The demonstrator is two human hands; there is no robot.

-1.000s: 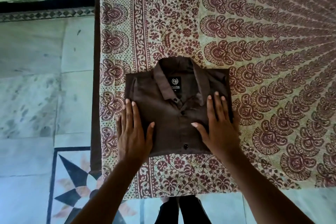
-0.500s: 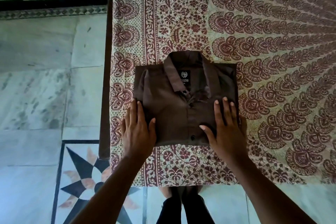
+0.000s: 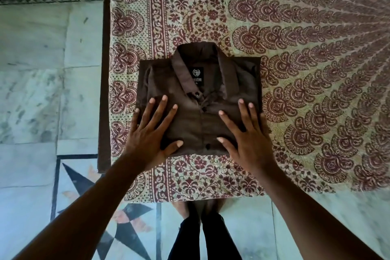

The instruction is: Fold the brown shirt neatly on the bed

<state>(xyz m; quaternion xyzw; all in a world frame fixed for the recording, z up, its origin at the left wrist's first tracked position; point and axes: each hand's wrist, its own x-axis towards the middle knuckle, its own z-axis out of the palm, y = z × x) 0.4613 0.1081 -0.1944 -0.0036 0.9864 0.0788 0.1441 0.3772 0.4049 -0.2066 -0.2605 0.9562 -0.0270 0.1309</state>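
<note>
**Brown shirt folded square, both hands flat on it**

I see the brown shirt (image 3: pixel 198 99) lying on the bed (image 3: pixel 316 53) as a neat, nearly square packet of smooth matte cloth, collar up at 12 o'clock and button placket running down the middle. A small black label (image 3: pixel 198 76) with pale print sits inside the collar (the lettering is too small for me to read). Two dark buttons show along the placket.

My left hand (image 3: pixel 150 133) rests at the packet's 8 o'clock corner, fingers straight and spread wide, thumb out toward the centre, holding nothing. My right hand (image 3: pixel 245 135) mirrors it at 4 o'clock, fingers likewise straight and fanned, palm down on the cloth, its outer edge hanging over the shirt's side.

The bedsheet (image 3: pixel 211 12) under the shirt is cream cotton, block-printed in maroon: floral vines near the packet, scalloped paisley rows fanning away toward 2 o'clock. A dark wooden bed edge (image 3: pixel 104 91) runs along 9 o'clock. Beyond it lies a pale marble floor (image 3: pixel 33 69) with a black star inlay (image 3: pixel 84 188) at 7 o'clock. My dark trouser legs (image 3: pixel 202 236) stand at 6 o'clock, against the sheet's hanging border.
</note>
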